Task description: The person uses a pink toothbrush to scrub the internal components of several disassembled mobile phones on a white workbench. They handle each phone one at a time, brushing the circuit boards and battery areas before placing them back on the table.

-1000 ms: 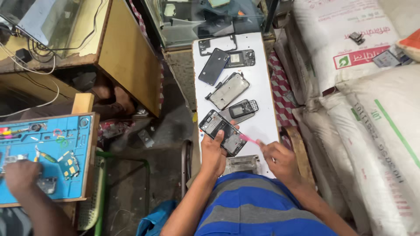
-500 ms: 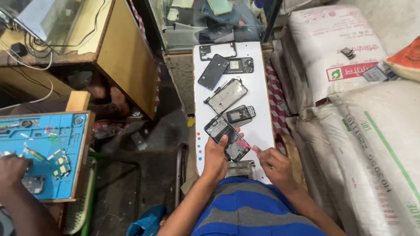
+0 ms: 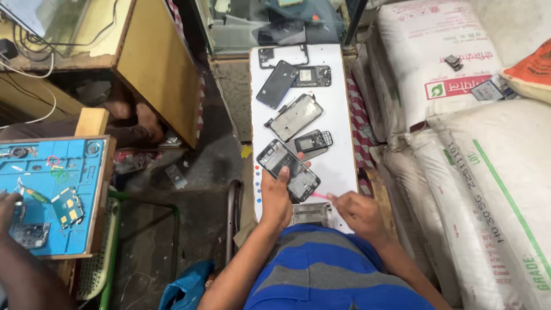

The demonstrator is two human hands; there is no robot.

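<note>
— What are you on right now?

— I judge it as the opening-up step on the stripped phone frame (image 3: 288, 170), which lies at a slant on the white surface (image 3: 338, 166). Everything else I place from that frame. My left hand (image 3: 275, 198) sits at its near left edge, fingers (image 3: 283, 173) curled over the rim and pinning it down. My right hand (image 3: 357, 210) is just near and right of it, fingers pinched closed on a thin pink pry tool (image 3: 319, 195) whose tip points at the frame's near corner.

— Is the tip in yet?

— I can't tell; it looks just beside the corner, touching or almost.

— What does the next move ask of you?

— As I see it, a steady left-hand hold and a shallow, light angle on the tool, so the frame doesn't skid.

— What else is about?

— Just nearer than the frame, a grey metal part (image 3: 310, 213). Just beyond it, a small keypad phone (image 3: 313, 141), then another bare frame (image 3: 295, 116), then a dark phone back (image 3: 277, 84). Far off to the frame's left, another person's hand (image 3: 8, 202) works at a blue mat (image 3: 54, 195).
</note>
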